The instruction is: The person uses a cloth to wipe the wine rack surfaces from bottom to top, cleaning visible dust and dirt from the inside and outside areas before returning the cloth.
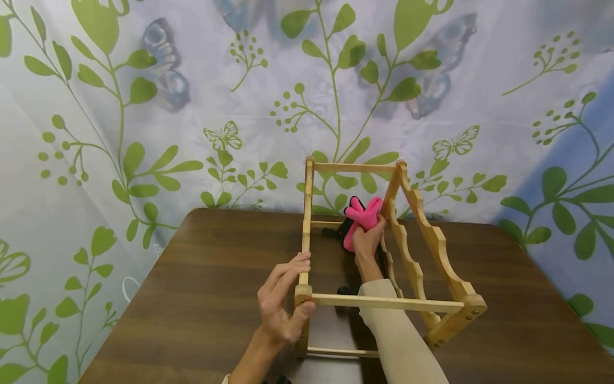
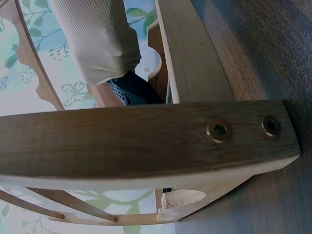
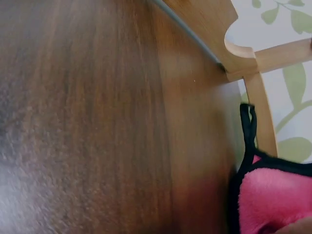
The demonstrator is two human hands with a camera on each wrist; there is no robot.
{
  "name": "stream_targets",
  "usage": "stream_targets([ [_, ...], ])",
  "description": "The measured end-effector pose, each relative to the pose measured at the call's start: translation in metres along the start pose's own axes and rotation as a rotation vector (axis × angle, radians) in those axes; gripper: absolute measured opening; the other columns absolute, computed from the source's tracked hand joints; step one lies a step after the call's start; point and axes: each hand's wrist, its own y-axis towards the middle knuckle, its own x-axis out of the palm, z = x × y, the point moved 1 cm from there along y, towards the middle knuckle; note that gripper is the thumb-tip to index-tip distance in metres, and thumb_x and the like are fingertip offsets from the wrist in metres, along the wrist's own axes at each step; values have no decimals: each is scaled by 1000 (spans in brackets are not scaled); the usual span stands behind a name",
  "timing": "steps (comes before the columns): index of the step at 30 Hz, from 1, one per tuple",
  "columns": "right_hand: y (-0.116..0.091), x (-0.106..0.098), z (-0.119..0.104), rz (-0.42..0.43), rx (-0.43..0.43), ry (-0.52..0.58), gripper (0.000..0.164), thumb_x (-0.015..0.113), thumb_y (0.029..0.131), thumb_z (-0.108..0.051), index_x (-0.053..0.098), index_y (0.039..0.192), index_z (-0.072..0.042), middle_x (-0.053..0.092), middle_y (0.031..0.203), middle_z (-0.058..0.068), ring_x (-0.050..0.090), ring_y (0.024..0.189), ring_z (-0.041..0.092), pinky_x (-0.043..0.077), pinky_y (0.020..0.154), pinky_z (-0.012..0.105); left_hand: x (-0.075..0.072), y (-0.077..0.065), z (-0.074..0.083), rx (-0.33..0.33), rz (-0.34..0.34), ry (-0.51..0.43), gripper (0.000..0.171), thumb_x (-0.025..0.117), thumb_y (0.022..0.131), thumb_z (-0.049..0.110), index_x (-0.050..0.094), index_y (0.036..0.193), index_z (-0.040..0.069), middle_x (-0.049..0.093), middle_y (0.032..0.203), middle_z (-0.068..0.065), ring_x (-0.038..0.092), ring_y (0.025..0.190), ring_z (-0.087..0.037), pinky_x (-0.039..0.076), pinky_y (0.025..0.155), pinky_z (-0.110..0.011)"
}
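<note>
A wooden wine rack (image 1: 386, 302) with scalloped rails stands on the table. My left hand (image 1: 283, 301) grips its near left corner, fingers over the side rail and thumb at the front post. Inside the frame, my right hand (image 1: 368, 240) holds a bunched pink cleaning cloth (image 1: 363, 214) near the back. In the right wrist view, the fluffy cloth (image 3: 278, 195) shows black edging and a black hanging loop (image 3: 248, 124). The left wrist view has the rack's bolted wooden bar (image 2: 122, 141) up close; the left hand is out of sight there.
The dark brown wooden table (image 1: 206, 298) extends on both sides of the rack. Behind it hangs a curtain (image 1: 268, 128) printed with leaves and butterflies. The right sleeve (image 1: 398, 336) passes beneath the rack's front crossbar. Small dark objects (image 1: 283, 380) peek in at the bottom edge.
</note>
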Motion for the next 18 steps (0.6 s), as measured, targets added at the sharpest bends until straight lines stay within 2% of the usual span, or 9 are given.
stream_targets([
  [4,0,-2,3,-59,24,41,55,51,94,2,29,144,-6,35,145,18,36,133,28,27,113,40,2,1,1,6,-8,8,45,57,97,25,61,100,-20,61,97,-28,65,106,-38,53,92,-42],
  [9,-5,3,3,-105,19,64,50,50,96,2,30,141,-5,39,141,20,40,129,29,30,111,40,2,1,1,-4,-3,9,45,57,98,25,60,100,-20,60,97,-29,65,106,-38,53,94,-42],
  [18,-26,34,6,-193,18,111,49,53,98,-3,30,141,-7,42,141,17,42,129,27,35,109,40,0,0,-1,-4,-18,-15,45,58,97,25,60,102,-20,59,98,-29,64,108,-37,52,94,-42],
])
